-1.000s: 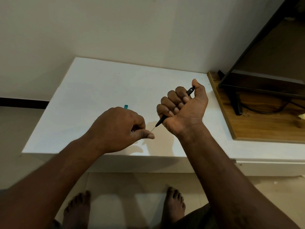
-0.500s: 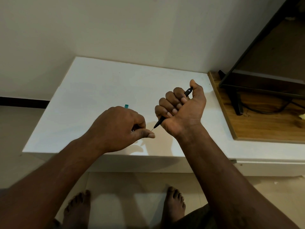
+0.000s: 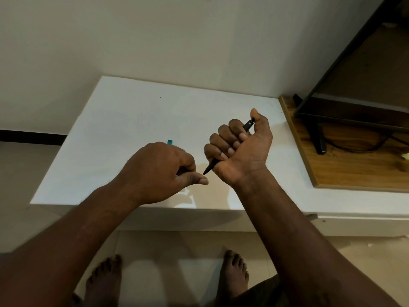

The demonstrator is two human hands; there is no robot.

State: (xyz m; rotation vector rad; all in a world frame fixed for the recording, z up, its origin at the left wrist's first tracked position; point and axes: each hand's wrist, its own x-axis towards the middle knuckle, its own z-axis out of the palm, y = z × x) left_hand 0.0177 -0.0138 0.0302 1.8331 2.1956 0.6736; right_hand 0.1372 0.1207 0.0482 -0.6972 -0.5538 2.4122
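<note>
My right hand (image 3: 240,151) grips a slim black pen-like tool (image 3: 248,124) in its fist, thumb pressed on the upper end. The fine tip (image 3: 205,172) points down-left toward my left hand (image 3: 159,171). My left hand has its fingers curled round a small object with a teal end (image 3: 170,142) that sticks out behind the knuckles; most of that object is hidden. The tool's tip sits right at the gap between my left thumb and forefinger. Both hands hover over a white tabletop (image 3: 132,120).
A wooden shelf (image 3: 354,171) adjoins the white tabletop on the right, carrying a dark screen on a stand (image 3: 318,138) with a cable. A plain wall stands behind. My bare feet (image 3: 234,271) are on the tiled floor below the table's front edge.
My right hand has shifted slightly left and down, bringing the tool's tip closer to my left hand's fingers. My left hand has stayed put.
</note>
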